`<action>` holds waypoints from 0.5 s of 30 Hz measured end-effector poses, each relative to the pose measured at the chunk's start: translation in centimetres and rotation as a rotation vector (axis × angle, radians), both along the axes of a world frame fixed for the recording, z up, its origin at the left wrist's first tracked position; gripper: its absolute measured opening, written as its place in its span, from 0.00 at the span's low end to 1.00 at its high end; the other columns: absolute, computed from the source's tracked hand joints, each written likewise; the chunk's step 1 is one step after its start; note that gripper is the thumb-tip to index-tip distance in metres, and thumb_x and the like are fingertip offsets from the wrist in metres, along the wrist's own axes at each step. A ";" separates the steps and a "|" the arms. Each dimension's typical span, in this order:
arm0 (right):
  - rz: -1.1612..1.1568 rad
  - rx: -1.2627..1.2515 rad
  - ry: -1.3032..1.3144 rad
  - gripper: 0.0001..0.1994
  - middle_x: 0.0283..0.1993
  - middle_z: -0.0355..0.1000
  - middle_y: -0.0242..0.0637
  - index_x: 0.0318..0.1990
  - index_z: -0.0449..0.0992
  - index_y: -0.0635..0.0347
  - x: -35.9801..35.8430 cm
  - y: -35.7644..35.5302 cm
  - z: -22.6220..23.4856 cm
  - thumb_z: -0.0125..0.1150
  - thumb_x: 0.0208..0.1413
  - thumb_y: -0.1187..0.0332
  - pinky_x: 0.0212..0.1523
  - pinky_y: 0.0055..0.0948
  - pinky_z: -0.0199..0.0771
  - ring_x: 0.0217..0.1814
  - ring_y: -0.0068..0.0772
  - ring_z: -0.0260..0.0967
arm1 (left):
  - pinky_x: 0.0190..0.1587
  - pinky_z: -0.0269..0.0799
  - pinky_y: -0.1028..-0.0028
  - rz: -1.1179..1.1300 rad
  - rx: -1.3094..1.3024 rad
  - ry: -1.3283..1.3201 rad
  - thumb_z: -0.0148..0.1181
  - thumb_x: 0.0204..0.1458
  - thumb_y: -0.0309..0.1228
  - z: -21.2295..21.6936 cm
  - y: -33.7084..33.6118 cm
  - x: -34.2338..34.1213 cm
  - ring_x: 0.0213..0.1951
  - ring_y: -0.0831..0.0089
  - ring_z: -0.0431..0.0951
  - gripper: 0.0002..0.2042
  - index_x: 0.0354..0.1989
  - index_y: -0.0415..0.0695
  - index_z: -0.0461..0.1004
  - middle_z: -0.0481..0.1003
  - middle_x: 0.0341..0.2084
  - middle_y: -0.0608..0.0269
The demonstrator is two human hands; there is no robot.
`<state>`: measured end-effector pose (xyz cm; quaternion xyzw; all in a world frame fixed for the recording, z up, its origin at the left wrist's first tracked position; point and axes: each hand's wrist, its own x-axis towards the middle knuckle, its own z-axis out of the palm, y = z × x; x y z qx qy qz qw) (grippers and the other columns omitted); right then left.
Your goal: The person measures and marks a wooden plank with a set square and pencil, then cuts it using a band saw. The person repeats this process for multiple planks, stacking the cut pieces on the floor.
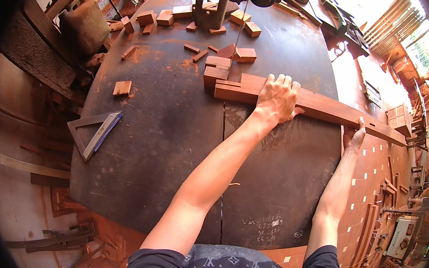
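Note:
A long reddish wooden beam [324, 104] lies across the dark saw table [160, 165], its right part reaching past the table's edge. Its left end has a stepped cut and is close to the thin band saw blade [239, 36]. From above, my left hand [277, 99] grips the beam near that end, fingers curled over its far side. Farther right, my right hand [353, 137] holds the overhanging part from below, beside a small slot in the wood. Small wooden blocks [216, 77] sit against the beam's left end.
Several offcuts [183, 12] and sawdust lie around the saw's dark guide post [212, 16]. At the left are a triangular square [92, 132] with a blue pen and a flat wood piece [122, 87]. A brown jerrycan [85, 23] stands beyond the table's left edge.

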<state>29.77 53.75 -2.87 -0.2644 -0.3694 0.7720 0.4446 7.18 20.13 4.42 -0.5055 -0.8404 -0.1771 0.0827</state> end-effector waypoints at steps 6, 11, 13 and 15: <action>-0.004 0.012 0.008 0.18 0.57 0.77 0.46 0.59 0.72 0.64 0.3 0.6 -0.1 0.62 0.69 0.62 0.61 0.45 0.83 0.59 0.43 0.78 | 0.60 0.67 0.59 -0.008 0.007 -0.006 0.69 0.53 0.62 0.2 0.2 -0.3 0.58 0.63 0.77 0.35 0.57 0.43 0.77 0.79 0.48 0.57; 0.005 0.019 0.016 0.18 0.56 0.78 0.45 0.58 0.72 0.64 0.1 0.4 -0.2 0.62 0.69 0.63 0.60 0.44 0.84 0.59 0.43 0.78 | 0.59 0.68 0.59 -0.004 0.036 0.008 0.70 0.53 0.61 -0.2 0.2 -0.5 0.57 0.63 0.77 0.35 0.57 0.43 0.78 0.79 0.48 0.57; 0.013 0.020 0.016 0.18 0.56 0.78 0.45 0.59 0.72 0.64 0.1 0.3 -0.1 0.62 0.69 0.63 0.60 0.44 0.84 0.59 0.43 0.78 | 0.59 0.68 0.59 -0.006 0.037 0.007 0.70 0.53 0.61 -0.2 0.2 -0.5 0.56 0.63 0.77 0.35 0.56 0.43 0.78 0.79 0.48 0.57; 0.020 0.031 0.015 0.18 0.56 0.78 0.45 0.60 0.72 0.64 0.2 0.3 0.0 0.62 0.69 0.63 0.60 0.44 0.84 0.59 0.43 0.78 | 0.59 0.68 0.59 -0.008 0.023 0.006 0.70 0.53 0.61 -0.2 0.3 -0.5 0.56 0.63 0.77 0.35 0.56 0.43 0.78 0.79 0.48 0.57</action>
